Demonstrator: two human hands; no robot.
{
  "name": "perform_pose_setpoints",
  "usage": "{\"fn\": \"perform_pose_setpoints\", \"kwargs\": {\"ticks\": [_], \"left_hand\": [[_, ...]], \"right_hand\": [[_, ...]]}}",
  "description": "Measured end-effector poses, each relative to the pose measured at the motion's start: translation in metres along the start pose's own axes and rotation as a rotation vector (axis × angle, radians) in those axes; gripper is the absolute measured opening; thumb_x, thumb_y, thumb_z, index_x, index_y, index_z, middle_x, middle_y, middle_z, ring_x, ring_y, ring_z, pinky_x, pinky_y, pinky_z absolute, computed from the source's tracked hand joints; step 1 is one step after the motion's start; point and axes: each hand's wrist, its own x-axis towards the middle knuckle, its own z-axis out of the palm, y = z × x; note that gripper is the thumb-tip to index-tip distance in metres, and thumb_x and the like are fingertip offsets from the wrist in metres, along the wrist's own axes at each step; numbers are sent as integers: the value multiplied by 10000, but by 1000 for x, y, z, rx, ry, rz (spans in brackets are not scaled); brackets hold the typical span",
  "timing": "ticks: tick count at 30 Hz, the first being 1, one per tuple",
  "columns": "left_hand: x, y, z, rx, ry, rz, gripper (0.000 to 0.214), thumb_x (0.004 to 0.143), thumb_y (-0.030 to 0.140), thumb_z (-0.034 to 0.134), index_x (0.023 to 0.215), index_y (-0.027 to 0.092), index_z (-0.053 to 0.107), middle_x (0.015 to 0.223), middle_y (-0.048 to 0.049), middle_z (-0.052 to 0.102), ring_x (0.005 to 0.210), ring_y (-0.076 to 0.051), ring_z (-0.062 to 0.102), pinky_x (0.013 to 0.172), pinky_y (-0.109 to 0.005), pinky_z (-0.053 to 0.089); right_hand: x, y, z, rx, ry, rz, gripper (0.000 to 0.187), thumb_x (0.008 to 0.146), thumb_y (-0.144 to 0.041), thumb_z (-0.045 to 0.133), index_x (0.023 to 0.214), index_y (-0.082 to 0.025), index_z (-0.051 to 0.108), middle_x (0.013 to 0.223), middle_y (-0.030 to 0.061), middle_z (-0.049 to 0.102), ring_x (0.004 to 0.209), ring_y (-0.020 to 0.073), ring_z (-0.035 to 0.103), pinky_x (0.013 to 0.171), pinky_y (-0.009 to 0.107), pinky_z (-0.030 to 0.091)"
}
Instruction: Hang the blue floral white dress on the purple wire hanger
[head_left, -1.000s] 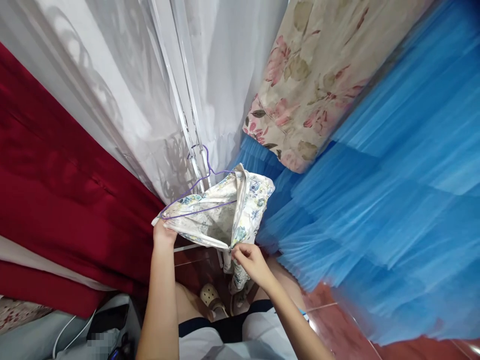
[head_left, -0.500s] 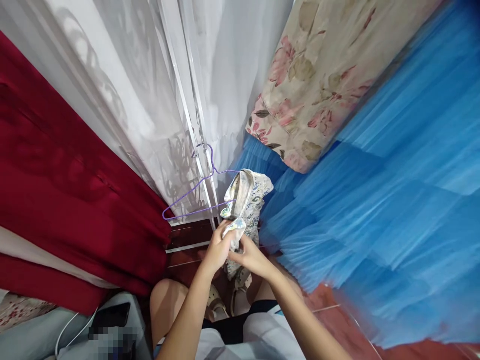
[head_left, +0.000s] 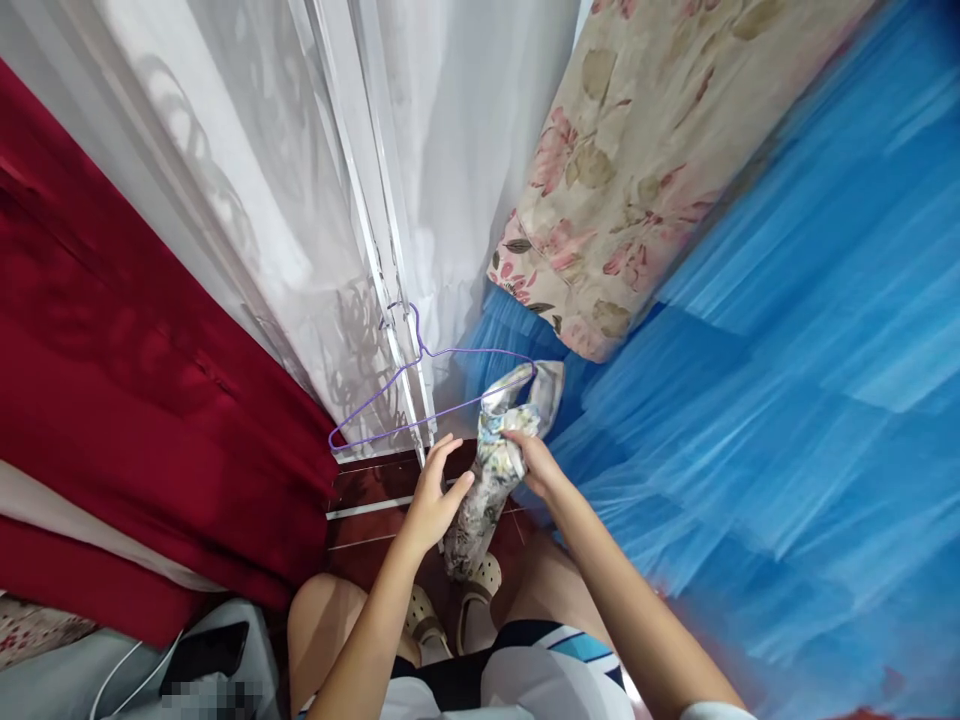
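A purple hanger [head_left: 375, 403] hangs by its hook against a white metal upright. Its right end meets the top of a pale floral garment [head_left: 480, 500], which dangles bunched below it; whether that end runs through the cloth I cannot tell. My right hand [head_left: 534, 465] is closed on the bunched cloth just under the hanger's right end. To the left of the garment, my left hand [head_left: 436, 497] is held up with thumb and fingers apart, holding nothing.
White curtains [head_left: 247, 180] and a red curtain [head_left: 150, 370] hang at the left. A floral cloth [head_left: 607, 190] and layered blue tulle [head_left: 772, 390] fill the right. A dark phone [head_left: 206, 648] lies on a grey surface at lower left. Red tiles [head_left: 367, 530] cover the floor.
My left hand has let go of the cloth and opened. My right hand has moved up and right with the garment, whose top has shifted toward the hanger's right end, now visible.
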Motion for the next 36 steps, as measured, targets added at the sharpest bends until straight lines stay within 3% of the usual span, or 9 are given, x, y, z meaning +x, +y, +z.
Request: {"fn": "perform_pose_setpoints", "kwargs": {"ticks": [6,10,16,19,22,26,28,32,36], "left_hand": [[-5,4,-11,-50,-255,56,725,780,51,582,1445,295,427,1524,-65,409,1414,-261,364,1198,-446,238],[-20,-4,-21,-329,-362,-148,541,835,176,638,1346,226,469,1221,-93,634,1119,-235,606,1004,-386,447],[-59,-29,-49,-342,-543,-347,336,898,420,603,1049,122,628,938,-72,652,898,-202,613,813,-300,471],[-73,-44,-81,-56,-514,-344,380,867,491,609,871,113,652,818,-48,638,759,-177,576,738,-284,461],[-77,-58,-129,319,-463,-271,341,864,453,592,746,146,682,737,-33,646,733,-182,571,927,-381,435],[-62,-64,-197,592,-143,-133,183,837,360,617,927,272,750,1017,-48,718,1125,-281,563,1170,-550,106],[-46,-55,-220,645,-1,-88,261,853,357,597,1071,314,735,1163,-47,695,1258,-305,481,1171,-561,96],[-8,-20,-228,498,115,11,421,906,361,517,1300,266,631,1333,-70,605,1283,-281,475,1139,-441,268],[27,12,-201,246,57,5,316,944,351,471,1145,216,674,1088,-47,671,1054,-210,603,948,-288,423]], "right_hand": [[-56,-5,6,-190,-385,118,138,672,-206,762,769,-120,714,692,25,704,619,169,610,613,268,501],[-72,-23,13,-210,-572,71,198,689,-212,770,858,-147,691,802,15,686,719,163,583,665,263,490],[-75,-35,29,-415,-755,-40,148,691,-115,656,832,-153,639,720,-15,610,635,133,510,588,240,417],[-64,-40,31,-637,-579,-217,199,664,-84,566,839,-160,624,736,-8,618,652,148,523,600,247,409],[-44,-51,24,-853,-336,-447,197,644,-78,522,806,-177,574,714,-14,606,659,153,527,608,245,382],[-22,-59,15,-978,-250,-583,301,640,-74,478,905,-190,562,667,-38,574,591,138,485,572,238,341],[-15,-58,16,-1009,-217,-600,443,658,-85,481,1077,-184,580,649,-42,576,557,142,471,568,245,345],[4,-51,20,-1047,-105,-625,723,695,-104,496,1414,-179,477,822,28,693,645,191,575,647,279,424],[24,-45,15,-1056,-112,-616,655,689,-79,485,1326,-171,605,1070,101,732,864,258,669,811,342,482]]}}
